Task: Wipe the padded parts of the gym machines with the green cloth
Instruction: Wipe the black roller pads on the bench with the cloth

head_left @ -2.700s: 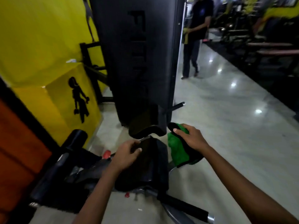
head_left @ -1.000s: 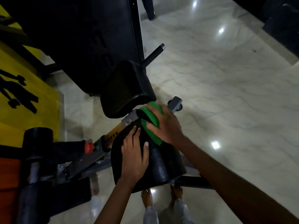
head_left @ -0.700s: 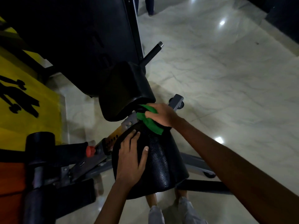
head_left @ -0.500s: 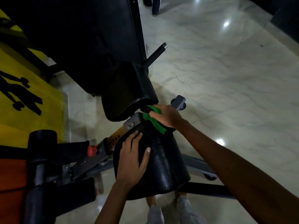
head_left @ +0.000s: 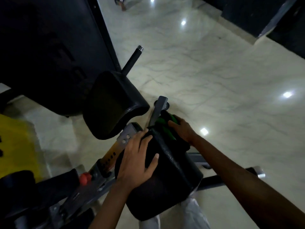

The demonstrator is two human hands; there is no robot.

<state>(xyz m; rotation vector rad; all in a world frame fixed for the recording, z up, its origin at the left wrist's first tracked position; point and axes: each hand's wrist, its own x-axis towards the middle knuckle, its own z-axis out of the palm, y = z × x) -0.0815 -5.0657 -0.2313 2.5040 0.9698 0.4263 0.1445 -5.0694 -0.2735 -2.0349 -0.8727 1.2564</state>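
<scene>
A pale marbled floor (head_left: 214,66) dotted with ceiling-light reflections fills the right of the frame, with a tall black machine panel (head_left: 49,47) rising at upper left and a yellow patch (head_left: 14,139) at the left edge. At lower centre, your left hand (head_left: 137,161) lies flat on the black padded seat (head_left: 171,179), fingers straight and spread over its top. Your right hand (head_left: 181,129), apart from the left one, presses the green cloth (head_left: 165,128) against the seat's far right edge, fingers curled over the bunched fabric beside a grey metal bar (head_left: 158,109). Just above the seat stands a second black pad (head_left: 113,104), tilted, with a black handle (head_left: 132,61) jutting past it. A red knob (head_left: 85,177) shows on the frame at lower left. Another person's feet (head_left: 120,2) appear at the top edge.
</scene>
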